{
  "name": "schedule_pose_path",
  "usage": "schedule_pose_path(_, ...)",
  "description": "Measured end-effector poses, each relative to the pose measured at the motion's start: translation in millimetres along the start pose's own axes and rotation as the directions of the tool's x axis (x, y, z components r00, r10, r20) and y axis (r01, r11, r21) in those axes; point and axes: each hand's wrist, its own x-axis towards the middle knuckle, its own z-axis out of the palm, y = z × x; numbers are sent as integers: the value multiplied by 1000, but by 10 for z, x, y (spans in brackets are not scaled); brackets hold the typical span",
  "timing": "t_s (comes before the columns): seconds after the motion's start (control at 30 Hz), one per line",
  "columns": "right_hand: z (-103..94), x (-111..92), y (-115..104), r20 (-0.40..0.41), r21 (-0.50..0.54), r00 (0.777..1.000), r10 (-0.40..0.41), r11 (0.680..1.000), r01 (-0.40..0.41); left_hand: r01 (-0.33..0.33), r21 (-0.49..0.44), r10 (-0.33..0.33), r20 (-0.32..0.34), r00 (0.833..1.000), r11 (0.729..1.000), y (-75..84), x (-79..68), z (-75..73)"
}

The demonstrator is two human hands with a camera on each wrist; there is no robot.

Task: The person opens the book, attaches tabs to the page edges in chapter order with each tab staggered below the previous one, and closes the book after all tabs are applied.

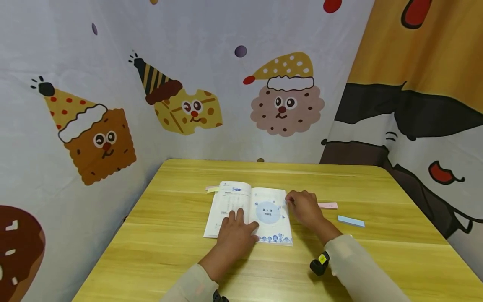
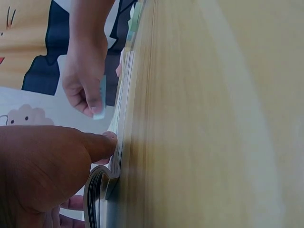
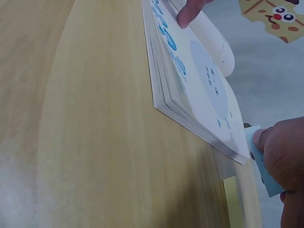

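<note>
An open book (image 1: 269, 233) lies on the table, its right page showing a pale blue circle with printed characters. My left hand (image 1: 235, 237) rests on it with fingers spread over the left page and thumb reaching across the fold to the right page. At the book's upper right edge, my right hand (image 1: 303, 207) pinches a pale blue-green paper strip (image 3: 266, 171) between thumb and fingers. This strip also shows in the left wrist view, just beyond the page edge; in the head view it is mostly hidden by the fingers.
Right of the book lie a pink strip (image 1: 327, 205) and a blue strip (image 1: 351, 221). A yellow strip (image 3: 233, 202) shows in the right wrist view. Yellow and pink tabs (image 1: 213, 189) stick out from the book's left side. A printed cloth (image 1: 234, 147) hangs behind the table (image 1: 181, 268).
</note>
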Motion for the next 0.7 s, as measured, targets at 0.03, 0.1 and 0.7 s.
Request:
schedule_pose_path(0.03, 12, 8, -3, 2, -4, 1000, 3, 1000, -3, 1, 0, -1, 1, 1000, 1000, 0, 1, 4)
schedule_pose_path(0.1, 31, 25, -8, 2, -13, 1000, 7, 1000, -7, 4, 1, -4, 5, 1000, 1000, -1, 6, 9)
schedule_pose_path(0.7, 148, 105, 2, 25, -42, 998, 49, 998, -48, 10, 14, -10, 15, 1000, 1000, 5, 0, -4)
